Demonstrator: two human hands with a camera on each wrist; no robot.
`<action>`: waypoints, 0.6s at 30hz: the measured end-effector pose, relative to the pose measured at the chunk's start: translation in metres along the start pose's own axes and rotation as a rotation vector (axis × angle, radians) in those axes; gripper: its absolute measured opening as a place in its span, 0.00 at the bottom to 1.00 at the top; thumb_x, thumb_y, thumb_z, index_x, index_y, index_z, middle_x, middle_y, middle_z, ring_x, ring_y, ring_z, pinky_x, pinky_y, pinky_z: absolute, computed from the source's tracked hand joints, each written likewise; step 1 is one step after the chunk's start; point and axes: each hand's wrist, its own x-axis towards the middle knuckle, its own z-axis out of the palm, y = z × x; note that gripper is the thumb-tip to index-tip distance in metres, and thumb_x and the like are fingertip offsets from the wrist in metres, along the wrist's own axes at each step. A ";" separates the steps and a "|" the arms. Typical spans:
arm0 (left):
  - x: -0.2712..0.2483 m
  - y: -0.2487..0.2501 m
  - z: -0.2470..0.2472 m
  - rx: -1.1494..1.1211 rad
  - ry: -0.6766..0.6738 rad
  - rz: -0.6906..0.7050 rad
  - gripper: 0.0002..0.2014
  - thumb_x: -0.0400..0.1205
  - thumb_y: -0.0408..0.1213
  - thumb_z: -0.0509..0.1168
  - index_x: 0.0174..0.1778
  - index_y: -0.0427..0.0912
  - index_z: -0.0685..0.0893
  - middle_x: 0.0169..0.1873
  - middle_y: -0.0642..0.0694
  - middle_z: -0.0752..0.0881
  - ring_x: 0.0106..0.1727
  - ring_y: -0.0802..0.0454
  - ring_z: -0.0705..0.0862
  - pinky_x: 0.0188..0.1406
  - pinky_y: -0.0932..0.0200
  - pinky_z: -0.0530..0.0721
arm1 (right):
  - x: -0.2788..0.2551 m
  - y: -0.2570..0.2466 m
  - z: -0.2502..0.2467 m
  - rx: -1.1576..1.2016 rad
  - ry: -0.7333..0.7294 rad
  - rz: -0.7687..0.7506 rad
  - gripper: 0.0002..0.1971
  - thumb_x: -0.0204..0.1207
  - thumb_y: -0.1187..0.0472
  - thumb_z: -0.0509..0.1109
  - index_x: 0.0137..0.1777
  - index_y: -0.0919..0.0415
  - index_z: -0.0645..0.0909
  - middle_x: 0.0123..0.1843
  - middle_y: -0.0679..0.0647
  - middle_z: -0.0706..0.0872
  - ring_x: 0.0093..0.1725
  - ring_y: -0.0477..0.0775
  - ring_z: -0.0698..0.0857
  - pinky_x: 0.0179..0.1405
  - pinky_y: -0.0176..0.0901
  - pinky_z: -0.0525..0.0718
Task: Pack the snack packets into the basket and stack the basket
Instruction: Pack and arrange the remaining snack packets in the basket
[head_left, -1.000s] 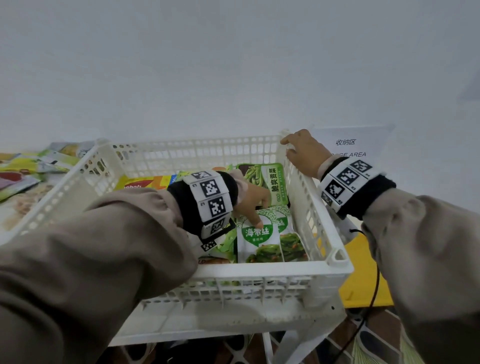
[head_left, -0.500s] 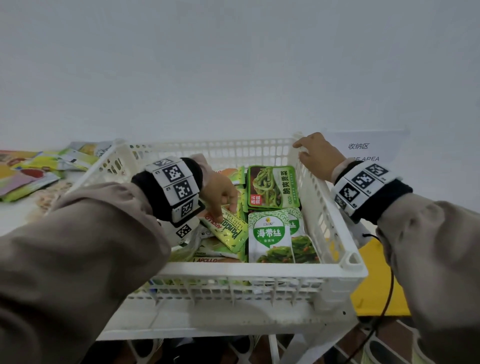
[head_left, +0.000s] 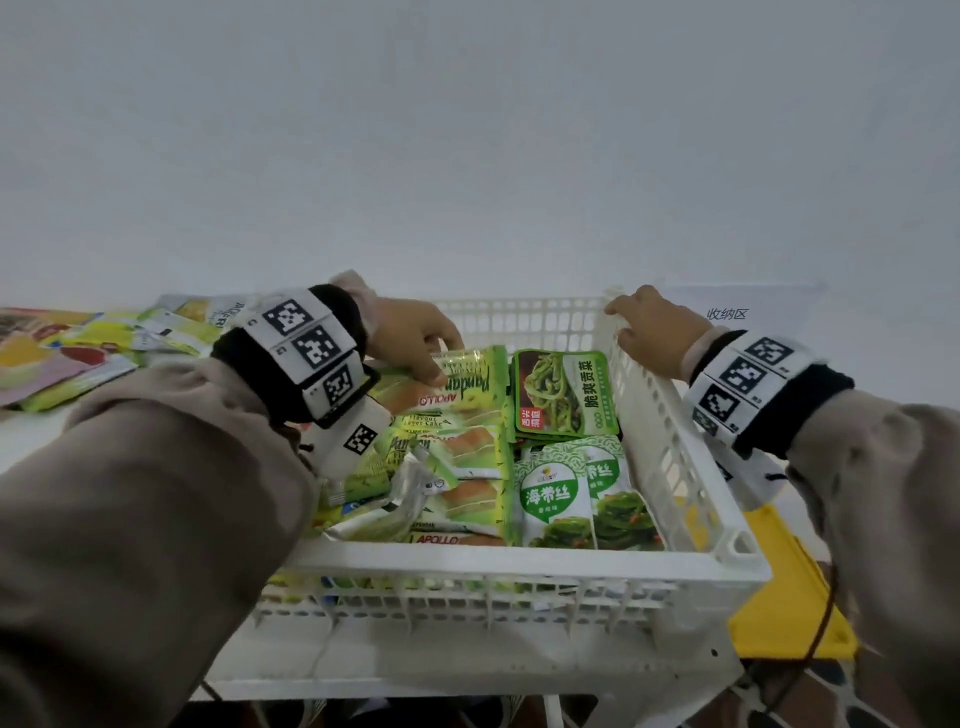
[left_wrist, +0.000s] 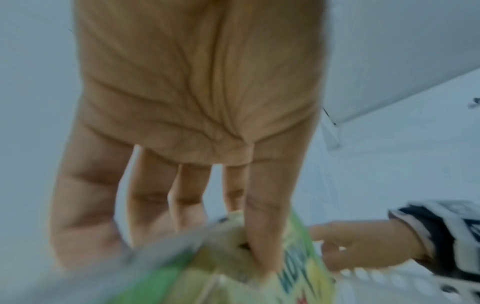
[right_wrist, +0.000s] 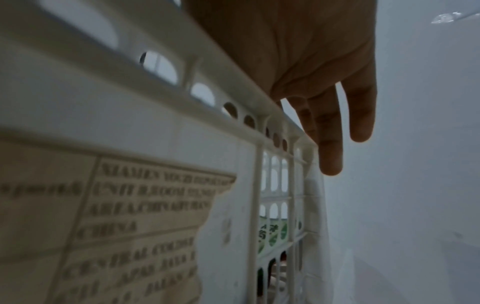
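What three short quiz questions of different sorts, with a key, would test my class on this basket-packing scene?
1. True or false: the right hand rests on the white basket's far right rim.
2. Multiple choice: the left hand pinches
A. the Pandan cake packet
B. the seaweed packet
C. the yellow board
3. Fill in: more loose snack packets lie on the table to the basket's ____.

Key: 1 true; 2 A; 3 left.
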 end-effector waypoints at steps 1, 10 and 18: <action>-0.002 -0.005 -0.005 -0.067 0.060 -0.001 0.09 0.78 0.33 0.67 0.51 0.48 0.77 0.38 0.53 0.82 0.38 0.56 0.81 0.37 0.62 0.79 | 0.000 -0.001 -0.002 -0.049 -0.023 0.002 0.22 0.83 0.61 0.52 0.77 0.57 0.62 0.74 0.61 0.65 0.60 0.65 0.80 0.60 0.54 0.79; 0.002 -0.034 -0.007 -0.733 0.384 0.018 0.39 0.73 0.19 0.67 0.72 0.57 0.60 0.38 0.36 0.81 0.33 0.44 0.82 0.23 0.57 0.87 | 0.023 -0.037 -0.049 -0.349 -0.183 0.007 0.26 0.83 0.54 0.58 0.78 0.60 0.60 0.75 0.59 0.71 0.72 0.59 0.73 0.69 0.49 0.72; 0.018 -0.044 -0.004 -0.880 0.458 -0.038 0.21 0.72 0.21 0.71 0.54 0.46 0.75 0.32 0.39 0.83 0.19 0.55 0.82 0.27 0.60 0.87 | 0.050 -0.079 -0.056 -0.275 -0.132 -0.029 0.27 0.83 0.55 0.59 0.79 0.63 0.58 0.78 0.60 0.67 0.76 0.60 0.68 0.71 0.48 0.67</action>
